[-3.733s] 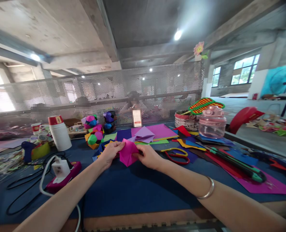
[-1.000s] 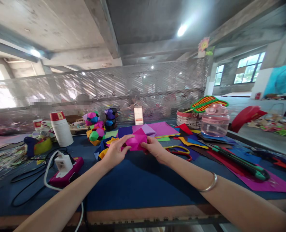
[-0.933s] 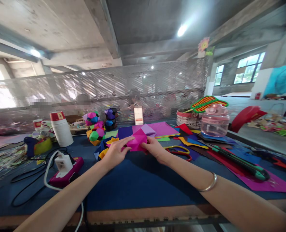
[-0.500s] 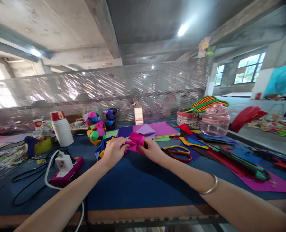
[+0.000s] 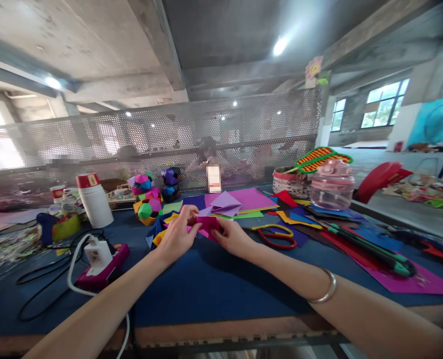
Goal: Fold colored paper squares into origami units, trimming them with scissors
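Between both hands, a folded magenta piece of paper (image 5: 208, 227) is held above the blue table. My left hand (image 5: 180, 232) pinches its left side with thumb and fingers. At the right side, my right hand (image 5: 231, 236) grips the paper between thumb and fingers; a silver bangle is on that forearm. Just behind my left hand lie blue and yellow folded papers (image 5: 154, 233), partly hidden. Beyond the hands, a folded lilac paper (image 5: 225, 203) rests on purple sheets (image 5: 249, 199). Scissors with yellow and red handles (image 5: 277, 235) lie to the right of my right hand.
Multicoloured paper balls (image 5: 146, 209) and stacked paper cups (image 5: 96, 204) stand on the left, near a magenta power strip (image 5: 105, 271) with cables. On the right are a green-black utility knife (image 5: 370, 249), a clear bottle (image 5: 332, 189) and a basket (image 5: 290, 183). A perforated metal screen (image 5: 161, 134) stands behind.
The magenta paper has turned and tilted, so less of its face shows. My left fingers have lifted and shifted along its edge. The view has moved slightly.
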Demonstrator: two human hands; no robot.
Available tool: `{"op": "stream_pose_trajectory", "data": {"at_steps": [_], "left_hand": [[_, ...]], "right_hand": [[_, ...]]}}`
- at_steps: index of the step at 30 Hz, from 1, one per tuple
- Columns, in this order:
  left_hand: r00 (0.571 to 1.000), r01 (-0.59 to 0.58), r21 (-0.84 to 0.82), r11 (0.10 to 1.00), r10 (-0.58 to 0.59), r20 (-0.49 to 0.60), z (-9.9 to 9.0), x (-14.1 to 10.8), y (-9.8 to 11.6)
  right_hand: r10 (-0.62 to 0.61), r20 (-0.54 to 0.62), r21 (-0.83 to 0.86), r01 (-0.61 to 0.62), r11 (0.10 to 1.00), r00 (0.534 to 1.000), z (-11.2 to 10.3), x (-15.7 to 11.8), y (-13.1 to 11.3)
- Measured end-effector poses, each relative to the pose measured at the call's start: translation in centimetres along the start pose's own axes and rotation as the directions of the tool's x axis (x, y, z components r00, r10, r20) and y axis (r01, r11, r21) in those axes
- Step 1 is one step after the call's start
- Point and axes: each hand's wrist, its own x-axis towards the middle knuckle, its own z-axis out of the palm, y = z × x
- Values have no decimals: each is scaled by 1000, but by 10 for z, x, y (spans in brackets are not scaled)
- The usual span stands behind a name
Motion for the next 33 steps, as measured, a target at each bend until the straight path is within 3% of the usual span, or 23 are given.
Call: {"op": "stream_pose_trajectory", "data": {"at_steps": [3, 6, 10, 14, 18, 22, 27, 33], "left_hand": [[997, 66, -35, 997, -64, 38, 1, 0, 0], [977, 159, -91, 983, -144, 157, 4, 0, -5], [903, 365, -205, 908, -292, 314, 12, 1, -17], [828, 526, -308, 793, -395, 399, 14, 2, -23], [781, 597, -352, 721, -421, 462, 13, 1, -18], [762, 607, -321, 727, -417, 496, 13, 1, -16], [784, 557, -268, 786, -391, 483, 14, 1, -17], [924, 352, -231, 907, -298, 239, 13, 0, -5]], "right_hand": [[10, -28, -1, -10, 1000, 1000, 0, 0, -2], [23, -75, 7, -23, 1000, 997, -1, 1, -4], [66, -123, 32, -62, 998, 990, -2, 2, -4], [76, -59, 60, -73, 996, 995, 0, 2, -7], [49, -26, 40, -48, 998, 998, -1, 1, -10], [16, -61, -17, -17, 1000, 998, -3, 1, -11], [-33, -84, -78, 26, 997, 996, -2, 1, -13], [-90, -71, -153, 78, 985, 993, -2, 2, -8]]}}
